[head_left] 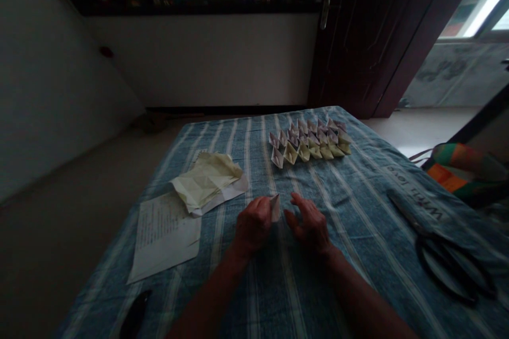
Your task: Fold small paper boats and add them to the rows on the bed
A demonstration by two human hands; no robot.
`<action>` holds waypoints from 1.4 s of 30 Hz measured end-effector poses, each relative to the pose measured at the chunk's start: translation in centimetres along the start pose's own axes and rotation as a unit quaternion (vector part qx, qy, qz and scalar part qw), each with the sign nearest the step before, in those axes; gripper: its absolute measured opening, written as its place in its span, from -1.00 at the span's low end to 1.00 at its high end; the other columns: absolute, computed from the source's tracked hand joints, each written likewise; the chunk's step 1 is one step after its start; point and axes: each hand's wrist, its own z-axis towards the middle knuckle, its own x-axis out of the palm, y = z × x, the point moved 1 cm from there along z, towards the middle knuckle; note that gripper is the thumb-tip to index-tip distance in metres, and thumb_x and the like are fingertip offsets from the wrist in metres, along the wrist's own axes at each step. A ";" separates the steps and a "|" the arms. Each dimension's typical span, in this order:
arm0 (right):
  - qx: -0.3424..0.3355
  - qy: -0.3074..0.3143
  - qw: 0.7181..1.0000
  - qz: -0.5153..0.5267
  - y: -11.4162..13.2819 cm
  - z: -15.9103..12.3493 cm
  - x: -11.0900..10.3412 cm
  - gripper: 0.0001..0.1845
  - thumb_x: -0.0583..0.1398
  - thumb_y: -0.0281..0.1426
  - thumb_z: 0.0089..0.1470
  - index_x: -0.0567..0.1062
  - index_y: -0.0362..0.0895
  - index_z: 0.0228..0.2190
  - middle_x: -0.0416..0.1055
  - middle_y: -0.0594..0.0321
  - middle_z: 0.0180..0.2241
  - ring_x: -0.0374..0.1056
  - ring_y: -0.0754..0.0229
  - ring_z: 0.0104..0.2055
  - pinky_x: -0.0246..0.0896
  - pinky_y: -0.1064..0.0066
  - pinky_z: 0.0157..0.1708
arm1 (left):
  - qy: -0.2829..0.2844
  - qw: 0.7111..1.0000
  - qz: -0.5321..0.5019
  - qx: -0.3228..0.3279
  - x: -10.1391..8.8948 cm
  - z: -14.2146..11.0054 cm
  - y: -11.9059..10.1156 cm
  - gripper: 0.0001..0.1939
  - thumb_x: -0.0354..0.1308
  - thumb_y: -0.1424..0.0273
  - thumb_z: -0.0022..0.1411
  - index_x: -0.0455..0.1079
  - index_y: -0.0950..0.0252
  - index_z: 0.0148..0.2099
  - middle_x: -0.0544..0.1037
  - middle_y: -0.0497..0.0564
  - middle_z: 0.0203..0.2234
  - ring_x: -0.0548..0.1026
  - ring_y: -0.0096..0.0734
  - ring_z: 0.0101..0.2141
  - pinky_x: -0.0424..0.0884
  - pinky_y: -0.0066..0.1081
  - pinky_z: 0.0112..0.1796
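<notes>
Near the middle of the cloth-covered table, my left hand point(253, 224) is closed around a small folded piece of white paper point(275, 208). Only the paper's right side and pointed top show; the fingers hide the rest. Just to the right, my right hand point(308, 223) has its thumb and fingers apart, with a narrow gap between it and the paper. Beyond both hands stand several folded paper boats point(304, 151) in rows, yellowish ones in front and pale ones behind.
Creased yellowish sheets point(207, 179) lie at the left over a printed sheet point(167, 230). Black-handled scissors point(445, 254) rest at the right. A dark object point(135, 313) is at the lower left edge. The striped blue tablecloth point(234, 143) covers the table. A dark door point(358, 32) stands behind.
</notes>
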 end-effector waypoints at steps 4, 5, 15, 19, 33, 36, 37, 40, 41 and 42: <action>-0.032 0.019 0.999 0.026 0.6 0.0 -0.2 -0.50 0.11 -0.22 0.19 0.25 -0.18 0.10 0.50 0.05 -0.23 0.45 0.05 -0.20 0.40 0.22 -0.22 | -0.073 0.970 -0.203 -0.113 -0.1 -0.2 -0.5 -0.76 -0.08 0.40 0.29 0.42 0.28 -0.30 0.54 0.02 -0.40 0.49 -0.36 -0.35 0.36 -0.42 -0.29; -0.040 0.025 0.998 0.028 0.8 0.1 -0.2 -0.48 0.12 -0.20 0.18 0.25 -0.19 0.10 0.49 0.03 -0.22 0.44 0.03 -0.18 0.40 0.21 -0.21 | -0.077 0.951 -0.260 -0.152 -0.2 -0.2 -0.7 -0.78 -0.04 0.41 0.24 0.44 0.29 -0.29 0.56 0.02 -0.39 0.50 -0.36 -0.34 0.36 -0.43 -0.30; -0.085 0.072 0.994 0.009 1.8 0.2 0.2 -0.60 0.11 -0.34 0.15 0.31 -0.19 0.02 0.41 -0.04 -0.07 0.31 -0.04 0.04 0.31 0.04 -0.01 | -0.064 0.703 -0.617 -0.349 0.8 -0.6 -1.7 -0.72 0.17 0.32 -0.06 0.49 0.34 -0.28 0.56 -0.01 -0.51 0.48 -0.39 -0.47 0.38 -0.46 -0.46; -0.085 0.060 0.995 -0.003 1.6 0.3 0.1 -0.69 0.04 -0.48 0.15 0.39 -0.16 -0.07 0.42 0.00 -0.13 0.30 0.00 0.01 0.33 0.07 -0.02 | -0.048 0.664 -0.650 -0.367 1.0 -0.7 -2.2 -0.65 0.26 0.31 -0.13 0.50 0.36 -0.24 0.56 -0.01 -0.51 0.50 -0.36 -0.46 0.41 -0.42 -0.43; -0.066 0.153 0.983 -0.079 -0.2 -0.4 -0.1 -0.78 0.08 -0.57 0.05 0.49 -0.10 -0.36 0.40 0.09 -0.19 0.26 0.07 -0.12 0.28 0.26 -0.17 | 0.116 0.972 -0.092 -0.182 -2.0 -0.6 0.4 -0.65 0.17 0.49 0.00 0.39 0.30 -0.09 0.51 -0.03 -0.42 0.48 -0.36 -0.41 0.32 -0.43 -0.39; -0.060 0.173 0.980 -0.080 -0.1 -0.3 -0.1 -0.80 0.09 -0.55 0.06 0.49 -0.09 -0.37 0.39 0.10 -0.19 0.25 0.08 -0.13 0.25 0.27 -0.18 | 0.124 0.987 -0.064 -0.083 -2.2 -0.9 0.2 -0.64 0.18 0.51 0.01 0.38 0.28 -0.08 0.47 0.03 -0.24 0.47 -0.34 -0.29 0.36 -0.42 -0.31; -0.058 0.179 0.979 -0.078 -0.1 -0.3 -0.2 -0.80 0.09 -0.55 0.06 0.49 -0.09 -0.37 0.38 0.10 -0.20 0.25 0.08 -0.14 0.24 0.27 -0.19 | 0.117 0.990 -0.056 -0.055 -2.2 -0.9 0.2 -0.67 0.18 0.53 0.01 0.40 0.27 -0.11 0.45 0.04 -0.21 0.46 -0.33 -0.24 0.37 -0.42 -0.28; -0.050 0.199 0.976 -0.073 -0.1 -0.3 -0.3 -0.80 0.09 -0.55 0.07 0.48 -0.09 -0.38 0.37 0.11 -0.21 0.24 0.08 -0.15 0.23 0.27 -0.21 | 0.103 0.994 -0.034 0.016 -2.3 -1.0 0.2 -0.76 0.18 0.58 0.00 0.43 0.25 -0.24 0.43 0.02 -0.20 0.42 -0.30 -0.18 0.39 -0.40 -0.21; -0.048 0.205 0.975 -0.073 0.0 -0.2 -0.3 -0.81 0.10 -0.54 0.07 0.48 -0.09 -0.37 0.37 0.11 -0.21 0.24 0.08 -0.16 0.22 0.26 -0.21 | 0.100 0.994 -0.026 0.031 -2.3 -1.0 0.2 -0.80 0.19 0.58 0.00 0.43 0.26 -0.27 0.43 0.02 -0.22 0.42 -0.30 -0.19 0.39 -0.38 -0.21; -0.046 0.209 0.974 -0.074 0.0 -0.2 -0.4 -0.82 0.10 -0.54 0.07 0.48 -0.09 -0.37 0.37 0.11 -0.22 0.24 0.08 -0.16 0.22 0.26 -0.22 | 0.098 0.994 -0.016 0.042 -2.4 -1.0 0.2 -0.82 0.20 0.58 0.01 0.44 0.26 -0.29 0.44 0.02 -0.24 0.41 -0.29 -0.20 0.39 -0.36 -0.21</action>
